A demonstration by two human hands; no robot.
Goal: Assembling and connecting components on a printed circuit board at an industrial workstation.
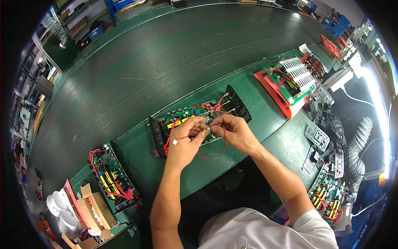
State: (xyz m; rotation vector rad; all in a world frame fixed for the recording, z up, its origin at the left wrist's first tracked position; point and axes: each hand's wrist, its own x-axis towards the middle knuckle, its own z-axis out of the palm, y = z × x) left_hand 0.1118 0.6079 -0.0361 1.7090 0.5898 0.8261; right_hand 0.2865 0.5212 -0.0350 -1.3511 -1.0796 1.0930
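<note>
At the centre of the frame, a circuit board (182, 117) lies on your worktop (244, 89) between two end panels (236, 104), with your left grip (184, 142) and right grip (233, 132) above it. To your lower left lies a second board (108, 176); beyond it, a cardboard box (96, 212) stands beside two tubs (57, 203). At upper right, a third board (295, 94) rests on a tray (271, 93). Below that, loose panels (318, 136) lie left of a hose (357, 143), with more boards (329, 195) at lower right.

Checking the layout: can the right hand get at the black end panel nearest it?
Probably yes: the black end panel stands just beyond the right hand, nothing solid between, though that hand seems occupied with a thin red wire.
</note>
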